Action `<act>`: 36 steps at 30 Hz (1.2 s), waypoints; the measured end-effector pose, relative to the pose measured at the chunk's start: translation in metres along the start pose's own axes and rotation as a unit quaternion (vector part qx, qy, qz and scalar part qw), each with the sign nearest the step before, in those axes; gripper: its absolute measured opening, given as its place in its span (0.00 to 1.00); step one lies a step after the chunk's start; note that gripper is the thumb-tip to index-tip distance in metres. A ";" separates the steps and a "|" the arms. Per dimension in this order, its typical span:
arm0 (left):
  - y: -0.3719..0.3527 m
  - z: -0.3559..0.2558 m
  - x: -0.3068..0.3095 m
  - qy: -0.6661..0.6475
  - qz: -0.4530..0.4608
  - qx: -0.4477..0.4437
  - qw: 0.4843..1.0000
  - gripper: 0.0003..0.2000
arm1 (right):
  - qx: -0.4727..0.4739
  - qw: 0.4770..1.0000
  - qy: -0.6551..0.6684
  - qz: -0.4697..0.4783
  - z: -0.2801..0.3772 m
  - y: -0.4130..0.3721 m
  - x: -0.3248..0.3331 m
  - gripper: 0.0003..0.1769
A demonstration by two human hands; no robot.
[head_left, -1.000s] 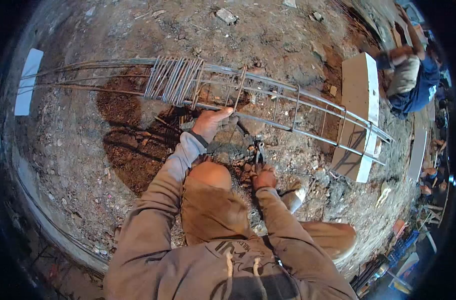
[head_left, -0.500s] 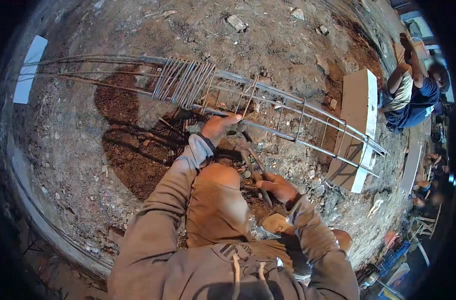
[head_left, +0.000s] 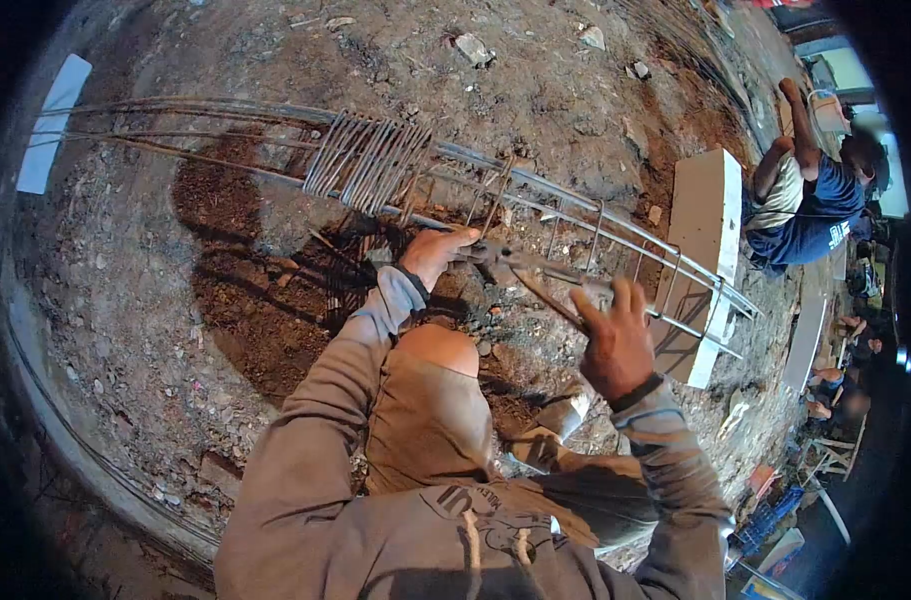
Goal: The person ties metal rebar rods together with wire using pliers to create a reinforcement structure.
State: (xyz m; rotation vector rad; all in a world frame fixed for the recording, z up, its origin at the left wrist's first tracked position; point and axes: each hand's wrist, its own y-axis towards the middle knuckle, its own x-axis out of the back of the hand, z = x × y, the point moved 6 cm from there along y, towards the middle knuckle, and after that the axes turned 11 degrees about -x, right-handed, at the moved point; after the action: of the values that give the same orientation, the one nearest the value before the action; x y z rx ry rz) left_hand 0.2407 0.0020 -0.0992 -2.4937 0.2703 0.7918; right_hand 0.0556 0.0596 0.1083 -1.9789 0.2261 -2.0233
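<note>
The left hand (head_left: 437, 252) is closed around the near bar of the rebar cage (head_left: 595, 215). The cage lies across the dirt ground (head_left: 155, 260), its right end on a white block (head_left: 710, 230). The right hand (head_left: 615, 340), fingers half spread, seems to grip the pincers (head_left: 520, 270), whose head meets that bar beside the left hand. Bunched stirrups (head_left: 365, 160) crowd the cage's left; open ground lies nearer the knee.
</note>
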 end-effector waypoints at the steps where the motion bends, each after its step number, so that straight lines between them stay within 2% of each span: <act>1: 0.001 0.001 0.000 0.000 0.008 -0.008 1.000 0.16 | 0.012 0.995 -0.076 -0.066 0.002 0.004 0.007 0.33; 2: 0.002 0.000 0.000 0.000 0.015 -0.018 1.000 0.17 | -0.011 0.993 -0.107 -0.057 0.002 0.007 0.005 0.27; 7: 0.007 0.002 0.007 0.056 -0.025 -0.067 0.996 0.17 | 0.058 0.972 -0.195 -0.117 0.018 0.028 0.008 0.20; 9: 0.008 0.004 0.014 0.085 -0.047 -0.074 0.993 0.17 | 0.095 0.954 -0.254 -0.129 0.023 0.033 0.009 0.21; 11: 0.008 0.006 0.009 0.041 -0.012 -0.024 0.999 0.17 | 0.101 0.952 -0.260 -0.128 0.029 0.036 0.014 0.24; 13: 0.010 0.008 0.011 0.040 -0.025 -0.021 0.999 0.17 | 0.133 0.948 -0.265 -0.112 0.039 0.034 0.019 0.28; 14: 0.010 0.009 0.012 0.042 -0.038 -0.018 0.998 0.17 | 0.144 0.936 -0.290 -0.138 0.041 0.036 0.018 0.31; 24: 0.008 0.004 0.007 0.018 -0.028 -0.065 0.997 0.17 | 0.149 0.893 -0.403 -0.133 0.066 0.038 0.030 0.33; 27: 0.004 -0.001 0.002 -0.002 -0.004 -0.048 0.999 0.17 | 0.147 0.863 -0.459 -0.150 0.063 0.041 0.022 0.34; 34: 0.009 0.006 0.009 0.037 -0.022 -0.038 0.998 0.17 | 0.129 0.879 -0.436 -0.141 0.066 0.046 0.018 0.33; 36: 0.007 0.010 0.009 0.023 -0.033 -0.016 0.999 0.17 | 0.132 0.853 -0.482 -0.153 0.067 0.045 0.017 0.34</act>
State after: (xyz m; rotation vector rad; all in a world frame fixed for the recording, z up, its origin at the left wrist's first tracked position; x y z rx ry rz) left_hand 0.2411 0.0005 -0.1141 -2.5395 0.1908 0.7174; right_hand 0.1271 0.0182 0.1128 -2.6418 -0.5849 -0.8675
